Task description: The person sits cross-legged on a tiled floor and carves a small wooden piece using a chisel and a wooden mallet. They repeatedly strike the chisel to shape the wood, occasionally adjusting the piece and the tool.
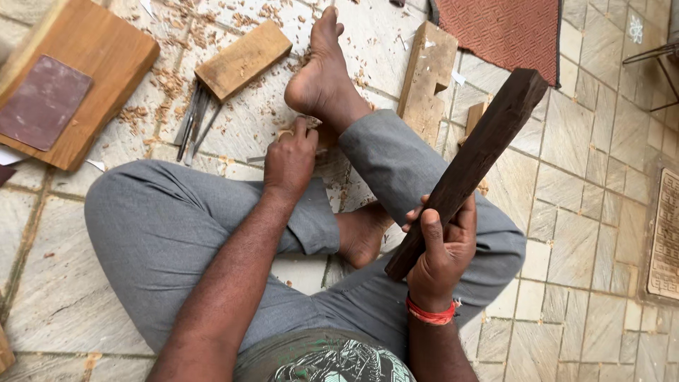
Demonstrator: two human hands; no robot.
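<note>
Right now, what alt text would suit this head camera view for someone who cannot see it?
A person sits on a tiled floor strewn with wood shavings, right hand gripping a long dark wooden block, left hand holding a small piece of wood beside the bare foot. Metal chisels, lighter wood blocks and a board lie around.

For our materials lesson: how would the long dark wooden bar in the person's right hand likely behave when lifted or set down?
The dark wooden bar looks rigid: it stays straight though the right hand grips only its lower end. Thick and dense-looking, it is probably fairly heavy. Its squared faces suggest it would lie flat rather than roll.
</note>
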